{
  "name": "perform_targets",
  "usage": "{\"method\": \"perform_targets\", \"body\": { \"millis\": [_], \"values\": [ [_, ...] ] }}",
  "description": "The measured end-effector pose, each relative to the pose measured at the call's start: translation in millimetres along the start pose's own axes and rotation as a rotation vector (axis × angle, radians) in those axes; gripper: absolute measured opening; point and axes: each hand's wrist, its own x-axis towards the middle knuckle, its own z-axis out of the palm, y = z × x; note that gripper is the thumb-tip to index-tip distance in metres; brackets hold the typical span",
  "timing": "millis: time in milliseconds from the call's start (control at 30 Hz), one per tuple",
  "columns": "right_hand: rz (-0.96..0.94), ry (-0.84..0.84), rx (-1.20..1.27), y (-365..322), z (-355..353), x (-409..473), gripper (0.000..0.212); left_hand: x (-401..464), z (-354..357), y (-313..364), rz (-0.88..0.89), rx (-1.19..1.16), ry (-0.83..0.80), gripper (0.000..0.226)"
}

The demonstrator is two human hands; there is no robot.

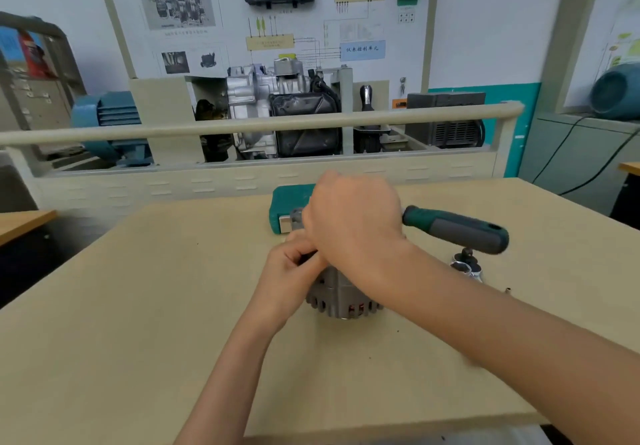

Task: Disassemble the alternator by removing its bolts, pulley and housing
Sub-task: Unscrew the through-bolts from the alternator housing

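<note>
Nearest, both forearms reach in over the tan table (145, 323), and they meet over the alternator (341, 297), which sits just beneath and between the hands with its slotted grey housing facing the camera. It stands on the table rather than being held up, probably so the table takes the load while a fastener on top is turned.

The left hand (289, 271) is at the alternator's upper left edge, fingers curled and pinching something dark there. What it pinches is too hidden to name; the grip looks meant to steady the body or keep the top part from spinning.

The right hand (353, 223) lies over the top of the alternator, just above the left hand, fingers curled down around the head end of a ratchet wrench (457, 228). The green-and-grey handle juts out to the right of that hand, level with the table. Holding near the head rather than the handle suggests seating the tool on a bolt or the pulley nut, not yet levering hard.

Just right of the right wrist, below the handle, some loose shiny sockets (465, 266) lie on the table within easy reach.

Beyond the right hand, partly behind it, sits a green tool case (287, 199).
</note>
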Motion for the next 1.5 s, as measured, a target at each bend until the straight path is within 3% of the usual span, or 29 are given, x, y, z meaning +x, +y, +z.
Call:
{"method": "perform_targets", "body": {
  "millis": [100,233,433,533,600,667,733,833,900,1000,1100,1267,1400,1500],
  "values": [
    [0.011,0.137,-0.016,-0.2,0.0,-3.7,0.032,-5.0,8.2,0.7,0.000,-0.026,0.066,0.049],
    [-0.035,0.157,0.179,16.3,9.2,-3.4,0.031,-4.2,9.8,5.5,0.031,-0.042,-0.017,0.020],
    [-0.030,0.170,0.716,20.8,19.3,-1.1,0.038,-2.0,2.2,3.4,0.019,-0.003,-0.115,0.023],
    [-0.043,0.097,0.824,21.5,19.1,0.9,0.040,-2.3,-1.3,-1.1,0.063,0.027,-0.152,0.033],
    [-0.074,0.081,0.794,24.4,17.1,-0.1,0.043,-2.6,-1.3,-1.5,0.067,0.026,-0.127,0.035],
    [-0.089,0.080,0.668,25.4,13.2,-1.4,0.041,-3.2,1.3,1.0,0.026,-0.025,-0.080,0.019],
    [-0.032,0.050,0.304,20.1,8.6,-2.4,0.037,-2.6,2.8,1.3,0.007,-0.059,-0.056,0.014],
    [0.176,0.063,-0.185,5.0,2.6,-8.6,0.042,-3.5,4.7,1.1,0.009,-0.053,-0.032,0.031],
    [0.213,0.104,-0.214,-2.8,-1.3,-12.1,0.038,-5.1,7.7,1.4,0.007,-0.052,0.016,0.043],
    [0.095,0.135,0.077,4.6,7.9,-7.8,0.029,-7.8,14.8,2.8,0.019,-0.077,0.081,0.040],
    [0.041,0.130,0.397,12.5,14.0,-3.8,0.035,-9.5,19.6,4.3,0.027,-0.079,0.097,0.024],
    [-0.021,0.038,0.974,28.8,17.9,1.9,0.044,-9.6,14.4,8.2,0.020,-0.051,0.024,0.018],
    [-0.064,0.004,0.987,30.7,16.8,2.3,0.045,-8.7,8.9,8.6,0.022,-0.071,-0.018,0.014],
    [-0.080,0.062,0.704,26.2,14.8,-0.9,0.042,-7.5,7.4,7.7,0.000,-0.134,-0.001,0.010]
  ]
}}
